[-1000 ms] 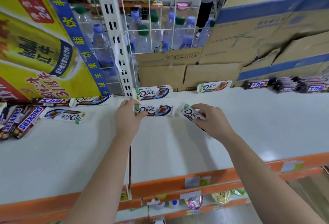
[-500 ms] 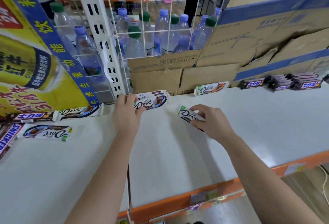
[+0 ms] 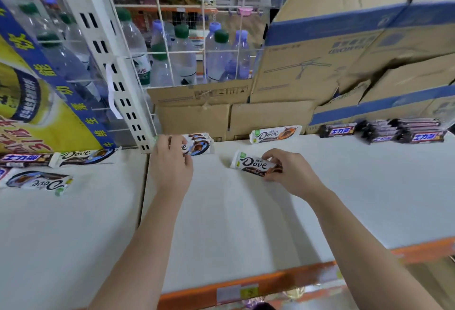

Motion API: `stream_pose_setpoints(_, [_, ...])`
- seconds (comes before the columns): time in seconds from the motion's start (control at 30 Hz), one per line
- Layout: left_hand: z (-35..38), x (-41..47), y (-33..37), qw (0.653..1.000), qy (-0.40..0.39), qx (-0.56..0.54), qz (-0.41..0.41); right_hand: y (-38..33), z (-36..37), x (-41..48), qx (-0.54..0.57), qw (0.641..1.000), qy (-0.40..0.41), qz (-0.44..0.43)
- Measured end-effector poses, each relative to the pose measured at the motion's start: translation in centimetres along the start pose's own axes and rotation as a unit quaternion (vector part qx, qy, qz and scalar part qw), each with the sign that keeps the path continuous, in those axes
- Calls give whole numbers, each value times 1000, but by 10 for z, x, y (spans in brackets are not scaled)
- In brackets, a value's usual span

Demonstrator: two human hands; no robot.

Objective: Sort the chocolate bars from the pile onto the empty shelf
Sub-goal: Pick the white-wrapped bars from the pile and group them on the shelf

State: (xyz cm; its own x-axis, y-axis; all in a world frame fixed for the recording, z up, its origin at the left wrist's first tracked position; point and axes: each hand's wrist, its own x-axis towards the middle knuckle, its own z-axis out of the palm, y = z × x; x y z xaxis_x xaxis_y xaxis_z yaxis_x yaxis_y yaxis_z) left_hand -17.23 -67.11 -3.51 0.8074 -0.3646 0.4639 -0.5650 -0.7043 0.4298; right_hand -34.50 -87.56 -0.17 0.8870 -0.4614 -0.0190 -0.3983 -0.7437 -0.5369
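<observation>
Roughly centre stands a white slotted upright [image 3: 118, 83], taken as landmark. Shelf [image 3: 246, 223], a white board with an orange front lip, runs right from its foot.

Just right of the foot, against the back, sits a two-high Dove stack [image 3: 200, 143]. Left hand [image 3: 171, 162] covers its left end, fingers [image 3: 181, 141] bent over the top bar, gripping it.

Further right of the upright and nearer the lip, right hand [image 3: 288, 172] pinches a held Dove bar [image 3: 251, 163] by its right end, fingers and thumb curled round it. Bar is tilted, left end low over the board; touching or not, cannot tell.

Beyond that, at the back, a lone Dove bar [image 3: 273, 133], then dark bars [image 3: 403, 132] heaped far right.

Left of the upright lies the pile [image 3: 49, 169], Dove and dark wrappers mixed.

Cardboard boxes [image 3: 320, 63], closed with contents unseen, wall off the back right of the upright. Water bottles [image 3: 182, 58] stand behind the wire grid [image 3: 162, 39] beside it.
</observation>
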Motion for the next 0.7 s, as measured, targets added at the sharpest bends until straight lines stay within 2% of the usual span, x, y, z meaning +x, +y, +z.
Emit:
stream_pose_setpoints(0.13, [17, -13, 30, 998, -46, 2, 40, 33, -12, 14, -50, 996, 64, -26])
stream_pose_setpoints(0.3, [29, -35, 66, 993, -112, 8, 38, 62, -21, 39, -52, 987, 128, -80])
stream_pose_setpoints(0.53, [26, -56, 87, 994, -97, 38, -21, 75, -16, 69, -105, 965, 184, -152])
stream_pose_setpoints(0.7, [21, -62, 91, 994, -84, 50, -56, 75, -17, 72, -116, 955, 217, -166])
